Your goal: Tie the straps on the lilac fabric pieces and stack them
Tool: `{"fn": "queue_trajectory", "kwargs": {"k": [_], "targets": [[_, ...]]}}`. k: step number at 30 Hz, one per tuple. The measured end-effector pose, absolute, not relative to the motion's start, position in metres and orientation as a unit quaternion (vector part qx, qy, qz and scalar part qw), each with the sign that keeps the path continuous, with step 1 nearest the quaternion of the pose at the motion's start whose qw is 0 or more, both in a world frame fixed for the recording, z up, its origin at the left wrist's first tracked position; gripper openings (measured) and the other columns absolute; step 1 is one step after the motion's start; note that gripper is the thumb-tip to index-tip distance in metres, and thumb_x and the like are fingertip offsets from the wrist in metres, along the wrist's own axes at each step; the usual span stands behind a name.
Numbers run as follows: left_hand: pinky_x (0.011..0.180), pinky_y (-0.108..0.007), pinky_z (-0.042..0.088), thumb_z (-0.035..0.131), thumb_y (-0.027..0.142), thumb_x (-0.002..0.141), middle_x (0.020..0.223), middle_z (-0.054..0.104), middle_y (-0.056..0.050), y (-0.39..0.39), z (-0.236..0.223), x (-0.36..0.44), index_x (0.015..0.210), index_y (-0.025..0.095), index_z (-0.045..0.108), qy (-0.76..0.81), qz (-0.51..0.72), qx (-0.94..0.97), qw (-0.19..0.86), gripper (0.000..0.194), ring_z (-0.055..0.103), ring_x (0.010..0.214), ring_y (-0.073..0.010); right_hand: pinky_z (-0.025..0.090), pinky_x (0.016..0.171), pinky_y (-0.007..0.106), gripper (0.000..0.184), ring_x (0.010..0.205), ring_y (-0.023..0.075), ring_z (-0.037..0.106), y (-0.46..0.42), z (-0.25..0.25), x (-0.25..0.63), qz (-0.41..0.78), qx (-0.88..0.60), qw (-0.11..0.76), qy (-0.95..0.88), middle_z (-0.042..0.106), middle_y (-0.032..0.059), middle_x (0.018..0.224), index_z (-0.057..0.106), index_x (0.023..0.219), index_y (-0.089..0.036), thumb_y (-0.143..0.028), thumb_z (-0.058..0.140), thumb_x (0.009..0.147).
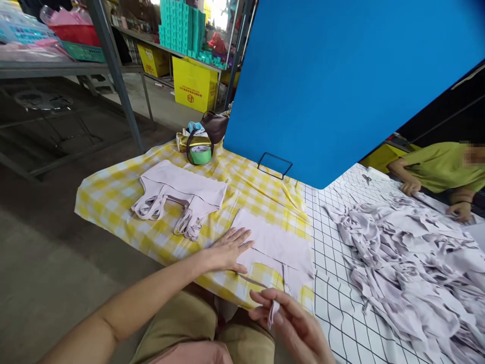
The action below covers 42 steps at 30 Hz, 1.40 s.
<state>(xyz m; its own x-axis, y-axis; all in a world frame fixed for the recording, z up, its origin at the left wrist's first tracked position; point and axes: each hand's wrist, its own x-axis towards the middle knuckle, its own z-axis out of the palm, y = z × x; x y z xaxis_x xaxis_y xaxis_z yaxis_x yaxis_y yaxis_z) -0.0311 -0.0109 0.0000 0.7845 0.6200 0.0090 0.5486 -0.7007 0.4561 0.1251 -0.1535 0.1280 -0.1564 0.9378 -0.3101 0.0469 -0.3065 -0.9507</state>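
Note:
A pale lilac strappy top [275,240] lies spread on the yellow checked cloth in front of me. My left hand [229,250] rests flat on its left side, fingers spread. Near the table's front edge, my right hand [290,321] pinches a lilac strap [273,312] between thumb and fingers; the strap seems to run from the top. To the left, another lilac garment [182,189] lies laid out, its straps gathered at its lower edge.
A heap of lilac garments [413,263] covers the white grid cloth [333,303] at right, where a person in green [443,167] handles fabric. A blue board [322,76] rises behind the table, with a wire frame [275,166] at its foot. Green tape [200,154] sits at the back left.

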Motion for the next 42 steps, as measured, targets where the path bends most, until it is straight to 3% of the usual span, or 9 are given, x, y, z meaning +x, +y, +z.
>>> {"fn": "queue_trajectory", "kwargs": {"k": [4,8,13,23,26,29,33,38,42], "targets": [[0.11,-0.043,0.013,0.052,0.033,0.083,0.143,0.034,-0.013,-0.023,0.017,-0.026,0.134,0.017,0.033,0.32,0.163,0.909,0.213,0.056,0.022,0.135,-0.0238,0.043,0.056,0.025,0.03,0.056,0.0148,0.059,-0.127,0.13,0.126,0.54,-0.591,0.383,-0.46,0.067,0.0058,0.072,0.064,0.082,-0.018,-0.048,0.057,0.081],[0.101,-0.036,0.032,0.035,0.015,0.086,0.097,0.065,-0.003,-0.049,0.045,-0.02,0.103,0.018,0.053,0.327,0.369,0.839,0.23,0.025,0.058,0.097,-0.0144,0.037,0.049,0.023,0.039,0.047,0.0121,0.054,-0.113,0.116,0.125,0.555,-0.593,0.395,-0.428,0.064,0.0036,0.062,0.061,0.077,-0.016,-0.054,0.056,0.078],[0.088,-0.032,0.037,0.042,0.022,0.087,0.082,0.062,-0.001,-0.073,0.063,-0.02,0.092,0.018,0.053,0.283,0.485,0.804,0.196,0.013,0.058,0.079,-0.0121,0.032,0.044,0.023,0.043,0.041,0.0112,0.051,-0.105,0.106,0.125,0.562,-0.609,0.396,-0.395,0.061,0.0016,0.055,0.06,0.074,-0.015,-0.058,0.06,0.071],[0.092,-0.03,0.033,0.045,0.014,0.088,0.075,0.062,0.001,-0.057,0.065,-0.036,0.086,0.018,0.059,0.138,0.394,0.908,0.032,0.015,0.056,0.076,-0.0097,0.024,0.04,0.022,0.047,0.034,0.0075,0.044,-0.101,0.103,0.123,0.62,-0.581,0.286,-0.443,0.059,0.0006,0.049,0.05,0.062,-0.017,-0.06,0.049,0.077],[0.091,-0.031,0.034,0.045,0.017,0.089,0.076,0.064,0.0,-0.056,0.07,-0.033,0.08,0.018,0.062,0.166,0.395,0.893,0.135,0.019,0.057,0.076,-0.01,0.025,0.042,0.022,0.048,0.035,0.0077,0.04,-0.102,0.102,0.124,0.63,-0.577,0.261,-0.45,0.053,-0.0023,0.045,0.048,0.061,-0.018,-0.063,0.045,0.079],[0.085,-0.03,0.037,0.056,0.026,0.084,0.076,0.063,-0.001,-0.052,0.078,-0.031,0.072,0.019,0.065,0.269,0.385,0.819,0.329,0.017,0.058,0.077,-0.0118,0.028,0.046,0.023,0.048,0.043,0.0094,0.036,-0.104,0.105,0.126,0.586,-0.607,0.272,-0.463,0.043,-0.0046,0.046,0.049,0.06,-0.019,-0.064,0.045,0.078],[0.071,-0.022,0.042,0.061,0.025,0.077,0.077,0.063,-0.001,-0.04,0.088,-0.033,0.071,0.016,0.066,0.334,0.325,0.703,0.537,0.013,0.058,0.073,-0.0119,0.039,0.065,0.025,0.044,0.068,0.0155,0.048,-0.108,0.109,0.126,0.54,-0.604,0.308,-0.499,0.055,0.0002,0.068,0.055,0.063,-0.021,-0.06,0.045,0.081],[0.067,-0.022,0.04,0.061,0.026,0.072,0.071,0.063,0.0,-0.031,0.093,-0.036,0.067,0.014,0.065,0.368,0.279,0.665,0.588,0.014,0.056,0.071,-0.0126,0.039,0.084,0.03,0.029,0.089,0.02,0.054,-0.113,0.103,0.124,0.631,-0.529,0.31,-0.475,0.06,0.0017,0.086,0.058,0.077,-0.022,-0.051,0.057,0.078],[0.065,-0.022,0.039,0.063,0.032,0.068,0.067,0.06,0.001,-0.028,0.09,-0.037,0.064,0.013,0.063,0.381,0.255,0.655,0.6,0.019,0.053,0.069,-0.0129,0.042,0.077,0.03,0.035,0.077,0.0182,0.055,-0.118,0.09,0.123,0.642,-0.521,0.308,-0.471,0.059,0.0026,0.073,0.057,0.071,-0.018,-0.051,0.052,0.081]]}}
